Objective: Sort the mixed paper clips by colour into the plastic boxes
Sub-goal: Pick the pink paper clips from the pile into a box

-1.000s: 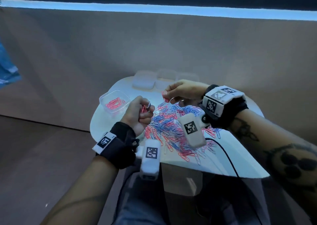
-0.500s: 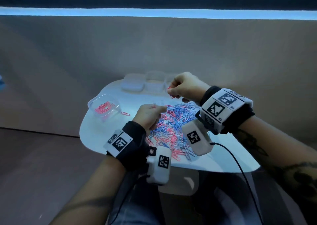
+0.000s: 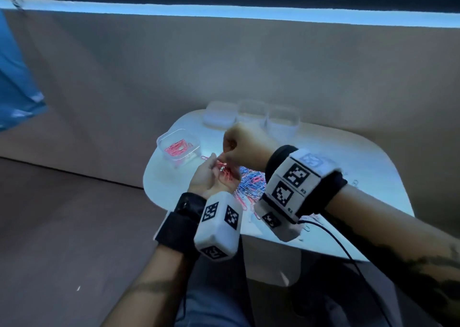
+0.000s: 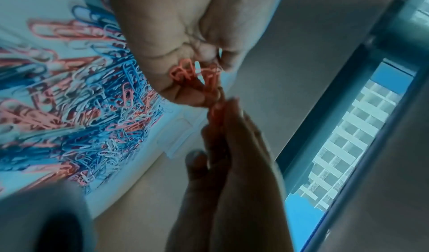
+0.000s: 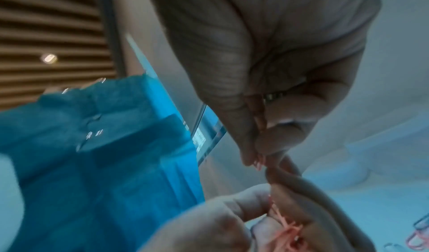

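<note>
Red clips (image 3: 225,172) now lie bunched in the upturned left hand (image 3: 211,177); the right hand (image 3: 245,147), moved in from the pile (image 3: 250,184), pinches one into it, so boxing comes next.

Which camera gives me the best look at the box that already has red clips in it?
The head view. There the clear plastic box sits whole on the white table, left of both hands, with red clips inside. The left wrist view shows only the mixed clip pile and the hands; the right wrist view does not show the box.
</note>
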Motion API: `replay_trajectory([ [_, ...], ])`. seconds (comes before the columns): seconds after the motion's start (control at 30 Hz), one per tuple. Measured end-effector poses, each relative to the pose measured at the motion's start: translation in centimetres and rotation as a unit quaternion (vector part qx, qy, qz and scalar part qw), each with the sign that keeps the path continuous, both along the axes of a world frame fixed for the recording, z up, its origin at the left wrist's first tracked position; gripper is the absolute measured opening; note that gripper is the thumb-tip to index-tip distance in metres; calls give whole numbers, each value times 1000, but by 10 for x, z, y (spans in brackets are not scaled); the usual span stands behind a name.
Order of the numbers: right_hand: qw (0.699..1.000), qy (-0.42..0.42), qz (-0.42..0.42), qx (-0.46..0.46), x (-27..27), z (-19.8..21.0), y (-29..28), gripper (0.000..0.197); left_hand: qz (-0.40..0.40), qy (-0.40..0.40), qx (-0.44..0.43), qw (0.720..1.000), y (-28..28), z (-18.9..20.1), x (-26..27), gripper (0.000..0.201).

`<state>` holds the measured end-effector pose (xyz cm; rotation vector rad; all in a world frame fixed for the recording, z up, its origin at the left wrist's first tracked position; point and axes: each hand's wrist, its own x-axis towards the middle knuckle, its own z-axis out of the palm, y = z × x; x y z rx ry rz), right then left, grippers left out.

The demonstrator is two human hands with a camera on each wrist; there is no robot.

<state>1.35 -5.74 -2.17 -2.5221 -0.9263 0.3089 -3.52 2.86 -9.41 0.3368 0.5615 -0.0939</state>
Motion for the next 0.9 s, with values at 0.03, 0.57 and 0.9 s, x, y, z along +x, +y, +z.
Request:
replay_trajectory([
  [0.03, 1000, -21, 8, -14, -3, -3, 4, 34, -6, 13, 3, 1000, 1, -2, -1, 34],
  [0.57, 999, 37, -5, -26, 23, -7, 9, 20, 27, -104, -58, 993, 5, -1, -20, 33],
  [0.9, 986, 3, 22, -163, 40, -40, 81, 22, 40, -82, -78, 993, 53, -24, -60, 52],
])
